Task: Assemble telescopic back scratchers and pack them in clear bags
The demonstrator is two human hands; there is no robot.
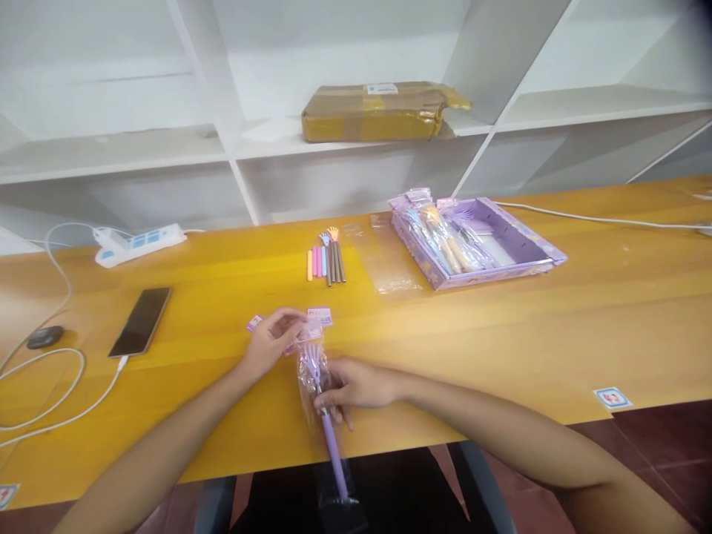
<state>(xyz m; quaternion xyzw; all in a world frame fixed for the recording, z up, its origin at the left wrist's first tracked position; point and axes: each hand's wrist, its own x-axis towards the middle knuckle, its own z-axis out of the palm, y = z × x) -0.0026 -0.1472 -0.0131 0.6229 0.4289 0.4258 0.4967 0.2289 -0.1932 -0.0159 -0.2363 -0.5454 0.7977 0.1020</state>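
Observation:
A purple hand-shaped back scratcher (335,454) lies in a clear plastic sleeve, its handle reaching past the table's front edge. My right hand (359,383) is closed round its middle, thumb on top. At the sleeve's upper end, my left hand (274,337) pinches the plastic near a pink-and-purple header card (320,317). Another small card (254,322) shows just left of that hand. Farther back on the table lie dark rods with blue and orange hand-shaped heads (336,259), beside short yellow, pink and blue tubes (317,262).
A purple box (528,241) holds several bagged scratchers at the back right, with empty clear sleeves (389,263) beside it. On the left are a phone (140,322), a power strip (142,243), a black mouse (45,337) and white cables. A taped parcel (372,113) sits on the shelf.

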